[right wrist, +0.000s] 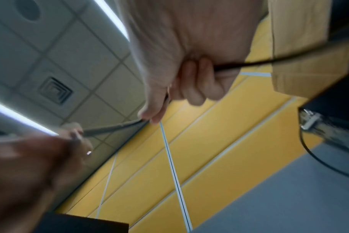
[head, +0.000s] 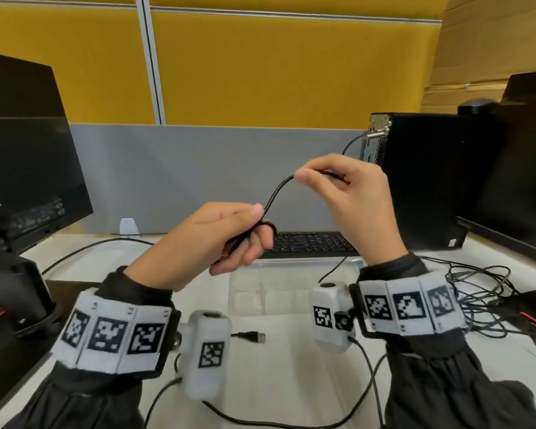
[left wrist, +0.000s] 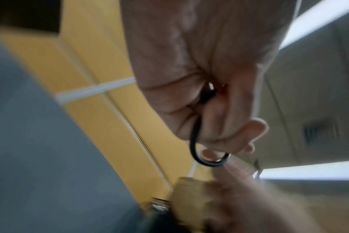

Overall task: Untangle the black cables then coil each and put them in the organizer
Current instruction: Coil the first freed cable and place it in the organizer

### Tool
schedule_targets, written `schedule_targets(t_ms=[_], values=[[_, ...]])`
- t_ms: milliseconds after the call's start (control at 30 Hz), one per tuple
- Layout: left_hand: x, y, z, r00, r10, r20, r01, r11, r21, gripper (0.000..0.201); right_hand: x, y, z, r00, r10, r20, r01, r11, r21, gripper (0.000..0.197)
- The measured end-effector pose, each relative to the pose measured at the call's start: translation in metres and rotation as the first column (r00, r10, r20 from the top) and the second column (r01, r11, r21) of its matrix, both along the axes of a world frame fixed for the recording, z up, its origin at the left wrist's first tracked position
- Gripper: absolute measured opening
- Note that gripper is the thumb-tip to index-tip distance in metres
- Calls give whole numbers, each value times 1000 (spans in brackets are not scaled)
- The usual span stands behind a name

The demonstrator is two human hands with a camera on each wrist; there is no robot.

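Note:
Both hands hold one black cable (head: 276, 193) in the air above the desk. My left hand (head: 229, 236) grips a small coil of it, its fingers curled round the loops (left wrist: 205, 162). My right hand (head: 328, 178) is higher and to the right and pinches the doubled strand between thumb and fingers (right wrist: 149, 116); the cable runs on out past its palm (right wrist: 269, 63). A clear plastic organizer (head: 260, 292) lies on the desk below the hands. A black USB plug (head: 254, 336) lies in front of it. More tangled black cables (head: 483, 292) lie at the right.
A black keyboard (head: 310, 243) lies behind the organizer. A monitor (head: 22, 168) stands at the left, a computer tower (head: 424, 181) and another monitor (head: 520, 187) at the right. A grey and yellow partition (head: 217, 174) closes the back. Wrist-camera leads (head: 365, 382) trail over the near desk.

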State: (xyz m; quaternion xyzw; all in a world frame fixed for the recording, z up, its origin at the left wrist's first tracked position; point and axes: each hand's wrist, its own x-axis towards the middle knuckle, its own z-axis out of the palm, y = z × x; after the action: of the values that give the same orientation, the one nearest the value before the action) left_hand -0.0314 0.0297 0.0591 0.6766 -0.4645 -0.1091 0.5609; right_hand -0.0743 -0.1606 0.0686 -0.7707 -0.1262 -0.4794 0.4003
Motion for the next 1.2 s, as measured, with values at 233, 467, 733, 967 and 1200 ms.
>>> schedule_targets(t_ms=[233,467,733,967,1200], values=[[-7,-18,3,992,-108,-72,53,841,-539,23,16,2,-19,813,-148,-563,-84,927,-365,24],[26,-18,-19,746,614,257,-411,729,-547,18,-16,31,3,708,-38,-706,-409,792,-453,23],[6,-19,-12,997,68,46,-65,996,-64,44,-10,2,6,984,-159,-78,120,922,-368,20],[-1,-19,1,994,-78,-83,15,809,-587,29,6,-2,-11,864,-181,-471,-50,898,-437,22],[27,-16,-17,807,540,241,-416,808,-417,26,-3,36,-9,721,-5,-692,-433,777,-457,25]])
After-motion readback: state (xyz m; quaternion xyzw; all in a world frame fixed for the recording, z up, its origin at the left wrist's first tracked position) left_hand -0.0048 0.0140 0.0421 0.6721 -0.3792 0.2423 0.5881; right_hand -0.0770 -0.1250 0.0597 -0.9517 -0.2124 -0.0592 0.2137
